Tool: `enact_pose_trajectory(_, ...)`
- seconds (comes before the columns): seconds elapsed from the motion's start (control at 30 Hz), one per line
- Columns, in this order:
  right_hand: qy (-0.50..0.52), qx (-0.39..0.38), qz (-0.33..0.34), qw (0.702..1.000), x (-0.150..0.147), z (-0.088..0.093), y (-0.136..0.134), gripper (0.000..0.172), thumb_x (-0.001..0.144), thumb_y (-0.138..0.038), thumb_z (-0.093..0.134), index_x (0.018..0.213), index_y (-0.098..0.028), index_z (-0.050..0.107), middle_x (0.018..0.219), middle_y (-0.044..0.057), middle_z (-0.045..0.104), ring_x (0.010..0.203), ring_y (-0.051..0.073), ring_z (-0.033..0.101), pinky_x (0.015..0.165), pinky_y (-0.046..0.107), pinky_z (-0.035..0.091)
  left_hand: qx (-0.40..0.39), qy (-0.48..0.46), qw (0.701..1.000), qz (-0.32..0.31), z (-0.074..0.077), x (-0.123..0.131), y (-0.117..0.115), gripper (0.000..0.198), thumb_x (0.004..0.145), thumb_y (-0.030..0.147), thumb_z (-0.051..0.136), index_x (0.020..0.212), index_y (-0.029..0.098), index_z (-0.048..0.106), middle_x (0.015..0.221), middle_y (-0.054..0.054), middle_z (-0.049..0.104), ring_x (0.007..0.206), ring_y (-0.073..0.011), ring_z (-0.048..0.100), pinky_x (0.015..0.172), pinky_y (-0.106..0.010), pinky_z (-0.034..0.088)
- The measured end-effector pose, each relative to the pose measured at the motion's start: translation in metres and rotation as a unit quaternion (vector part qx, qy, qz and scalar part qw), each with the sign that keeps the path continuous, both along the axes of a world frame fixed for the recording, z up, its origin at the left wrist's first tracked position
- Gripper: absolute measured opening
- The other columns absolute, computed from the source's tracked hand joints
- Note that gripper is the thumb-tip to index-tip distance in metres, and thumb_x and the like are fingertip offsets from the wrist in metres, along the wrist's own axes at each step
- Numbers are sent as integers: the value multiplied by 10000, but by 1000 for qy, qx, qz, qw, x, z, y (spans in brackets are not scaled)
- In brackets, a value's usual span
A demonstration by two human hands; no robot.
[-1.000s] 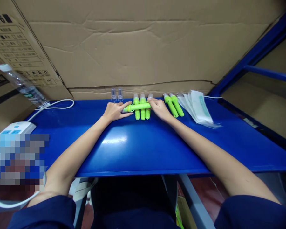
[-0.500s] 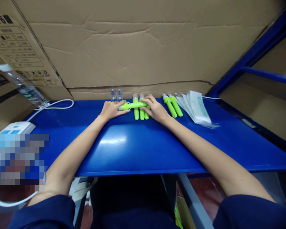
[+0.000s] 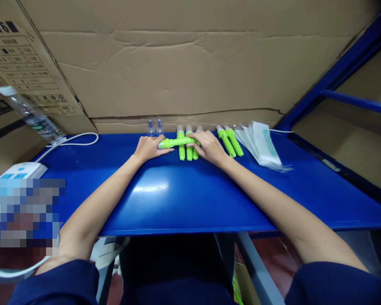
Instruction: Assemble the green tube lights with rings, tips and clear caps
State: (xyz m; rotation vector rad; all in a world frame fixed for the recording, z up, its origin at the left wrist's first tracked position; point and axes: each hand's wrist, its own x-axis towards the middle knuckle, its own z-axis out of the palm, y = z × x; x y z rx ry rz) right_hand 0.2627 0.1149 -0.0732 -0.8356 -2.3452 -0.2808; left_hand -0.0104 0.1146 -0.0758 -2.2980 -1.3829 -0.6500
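Observation:
Between my two hands a bright green plastic tube (image 3: pixel 178 142) with a clear end lies level, crosswise over other tubes. My left hand (image 3: pixel 146 147) pinches its clear, yellow-ringed end. Around the opposite end, the fingers of my right hand (image 3: pixel 208 146) are closed, hiding its tip. Beneath and behind the held piece, three similar green tubes with clear tops (image 3: pixel 189 153) lie side by side, the rightmost partly covered by my right hand. Two clear caps (image 3: pixel 155 127) stand just behind my left hand. To the right of my right hand rest two more green tubes (image 3: pixel 230 142).
White and green packets (image 3: pixel 262 144) lie at the right on the blue table (image 3: pixel 178 199). A clear bottle (image 3: pixel 34 116) leans at the far left, near a white power strip (image 3: pixel 27 169) and its cable. A cardboard wall (image 3: pixel 178 72) closes the back.
The fingers of my right hand have shifted slightly on the tube's end and lie lower, so the third tube's clear top now shows. My left hand stays nearly still.

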Motion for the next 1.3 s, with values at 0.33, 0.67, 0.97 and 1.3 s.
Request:
enact_pose_trajectory(0.33, 2, -72, -31, 997, -7, -8, -1, 383, 1000, -388, 370, 917, -150, 658, 835, 137, 696, 773, 263, 622, 713, 341, 417, -5, 48, 999, -12, 3, 0, -2, 532, 863, 699, 556, 1016, 216, 717, 869, -114, 787, 723, -270, 734, 563, -290, 355)
enact_pose_trajectory(0.67, 145, -389, -5, 910, -16, 6, -6, 633, 983, -663, 418, 606, -173, 557, 529, 32, 553, 487, 126, 468, 509, 255, 346, -7, 99, 995, -27, 2, -6, 2, 410, 843, 575, 631, 1048, 228, 706, 852, -104, 778, 709, -260, 723, 549, -289, 341)
enact_pose_trajectory(0.97, 162, -463, -6, 871, -15, 8, -5, 688, 930, -768, 442, 609, -172, 572, 496, 19, 509, 464, 119, 422, 498, 270, 345, -17, 91, 995, -26, 4, -1, 0, 383, 863, 554, 617, 1053, 235, 711, 874, -116, 779, 713, -261, 719, 552, -291, 318)
enact_pose_trajectory(1.3, 118, -143, -23, 982, -19, 0, -10, 435, 994, -574, 469, 1035, -175, 637, 1029, 113, 694, 911, 261, 646, 780, 345, 475, -2, 53, 999, 9, -1, 2, 0, 390, 832, 541, 660, 1082, 244, 701, 916, -94, 796, 766, -267, 743, 566, -278, 381)
